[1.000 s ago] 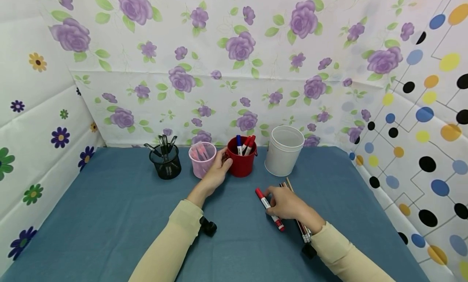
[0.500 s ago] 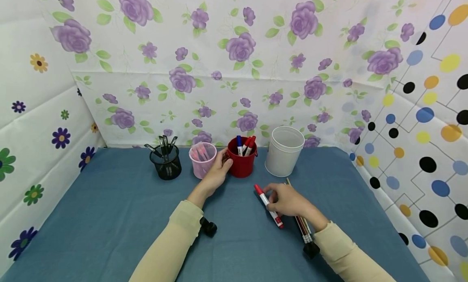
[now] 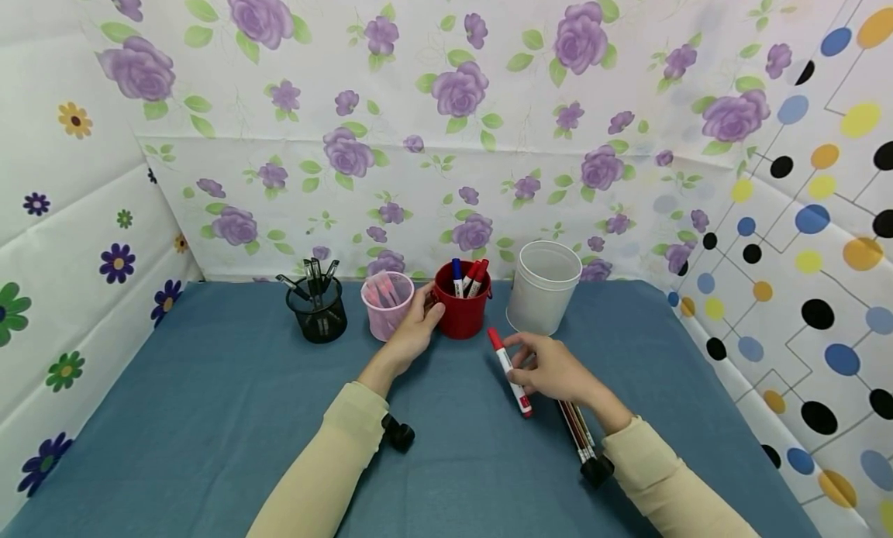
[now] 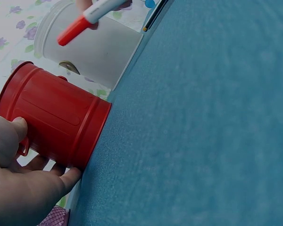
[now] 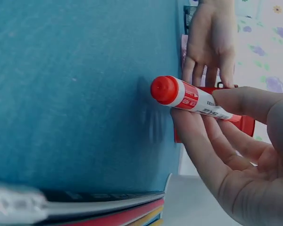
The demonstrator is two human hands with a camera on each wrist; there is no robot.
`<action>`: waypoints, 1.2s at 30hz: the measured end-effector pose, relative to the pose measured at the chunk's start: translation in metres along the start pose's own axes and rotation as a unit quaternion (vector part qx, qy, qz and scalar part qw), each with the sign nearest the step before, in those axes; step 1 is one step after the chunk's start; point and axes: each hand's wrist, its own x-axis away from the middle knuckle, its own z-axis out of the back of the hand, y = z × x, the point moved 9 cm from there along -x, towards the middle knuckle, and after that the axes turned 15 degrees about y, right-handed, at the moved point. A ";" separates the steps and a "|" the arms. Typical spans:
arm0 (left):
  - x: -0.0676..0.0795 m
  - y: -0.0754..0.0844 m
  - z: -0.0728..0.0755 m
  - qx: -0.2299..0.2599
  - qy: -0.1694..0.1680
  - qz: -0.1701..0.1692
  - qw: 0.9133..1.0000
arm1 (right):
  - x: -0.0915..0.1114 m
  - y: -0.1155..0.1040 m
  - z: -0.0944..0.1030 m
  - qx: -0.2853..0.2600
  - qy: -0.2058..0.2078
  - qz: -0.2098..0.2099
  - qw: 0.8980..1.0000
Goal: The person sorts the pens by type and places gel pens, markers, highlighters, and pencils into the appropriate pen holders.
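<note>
My right hand [image 3: 551, 367] pinches a red-capped marker [image 3: 510, 374] between thumb and fingers, held tilted above the table in front of the red bucket [image 3: 462, 317]. In the right wrist view the marker's red end [image 5: 164, 90] faces the camera. My left hand [image 3: 412, 329] holds the red bucket at its left side; in the left wrist view the thumb [image 4: 20, 129] lies on the wall near the handle, with fingers low behind it. Inside the bucket stand a blue-capped marker [image 3: 456, 278] and red-capped markers [image 3: 477, 276].
Pencils [image 3: 576, 429] lie under my right forearm. A white bin [image 3: 543, 298] stands right of the bucket. To its left are a pink basket [image 3: 386, 321] with pink-topped items and a black mesh pen holder [image 3: 319, 321] with black pens. A floral sheet hangs behind.
My right hand has lifted the marker off the table and moved it away from me, closer to the red bucket. My left hand has stayed on the bucket.
</note>
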 end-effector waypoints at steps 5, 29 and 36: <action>0.000 0.000 0.000 -0.001 -0.001 0.002 1.000 | -0.006 -0.007 0.010 -0.019 0.026 0.011 0.999; 0.001 0.000 0.000 0.001 -0.004 0.002 1.000 | -0.044 -0.046 0.057 -0.088 0.151 0.027 0.984; 0.002 0.002 0.000 0.000 -0.001 0.004 1.000 | -0.057 -0.056 0.064 -0.109 0.164 0.043 0.979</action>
